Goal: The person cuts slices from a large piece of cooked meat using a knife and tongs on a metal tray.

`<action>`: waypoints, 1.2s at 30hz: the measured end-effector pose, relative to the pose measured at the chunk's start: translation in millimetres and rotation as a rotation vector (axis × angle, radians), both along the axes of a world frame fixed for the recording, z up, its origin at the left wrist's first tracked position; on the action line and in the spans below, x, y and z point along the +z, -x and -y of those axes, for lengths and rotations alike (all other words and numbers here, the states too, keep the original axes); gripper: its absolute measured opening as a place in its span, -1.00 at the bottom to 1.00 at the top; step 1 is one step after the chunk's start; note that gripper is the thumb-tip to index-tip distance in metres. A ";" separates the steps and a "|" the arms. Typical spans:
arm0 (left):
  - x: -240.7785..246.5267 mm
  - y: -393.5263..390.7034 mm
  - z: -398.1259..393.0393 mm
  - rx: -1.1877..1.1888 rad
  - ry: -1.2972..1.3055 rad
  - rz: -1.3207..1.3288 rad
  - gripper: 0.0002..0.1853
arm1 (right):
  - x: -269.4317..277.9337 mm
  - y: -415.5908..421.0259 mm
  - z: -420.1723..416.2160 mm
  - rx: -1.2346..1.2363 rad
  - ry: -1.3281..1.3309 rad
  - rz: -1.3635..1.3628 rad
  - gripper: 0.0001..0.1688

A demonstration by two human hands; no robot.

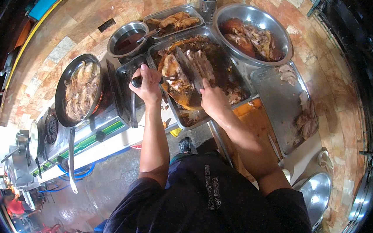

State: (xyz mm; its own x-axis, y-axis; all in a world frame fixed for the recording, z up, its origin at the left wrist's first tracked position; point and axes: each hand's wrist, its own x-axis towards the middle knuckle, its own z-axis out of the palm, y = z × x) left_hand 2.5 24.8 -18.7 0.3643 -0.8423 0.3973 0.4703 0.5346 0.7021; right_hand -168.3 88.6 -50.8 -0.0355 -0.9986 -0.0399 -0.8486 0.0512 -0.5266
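Note:
A piece of cooked meat (172, 67) lies on a round wooden cutting board (189, 104), which sits inside a rectangular metal tray (190, 125). My right hand (214, 99) grips a broad-bladed knife (190, 69), forefinger along its spine. The blade stands between the piece at left and sliced meat (201, 65) at right. Closed around a black-handled utensil (137, 81), my left hand (148, 84) is at the tray's left side. That utensil's far end points to the meat; its tip is hard to make out, possibly a fork.
Left, a frying pan (60, 98) with browned pieces sits on a gas stove (106, 134), its long handle jutting toward me. Behind stand a bowl of dark liquid (126, 42), a tray of fried pieces (177, 20) and a large steel bowl (286, 35). A flat tray (273, 100) holds meat slices.

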 end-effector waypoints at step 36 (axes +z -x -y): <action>65.6 -11.2 1.1 -0.014 0.082 0.027 -0.60 | -4.9 -17.7 -6.1 0.037 0.066 0.126 -0.56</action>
State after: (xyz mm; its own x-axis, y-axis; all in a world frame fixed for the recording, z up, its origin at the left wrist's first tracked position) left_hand 13.7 23.6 46.9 0.3413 -0.8115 0.4744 0.4595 0.5843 0.6689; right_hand -150.6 94.7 -55.7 0.0025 -0.9997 0.0239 -0.7761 -0.0170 -0.6304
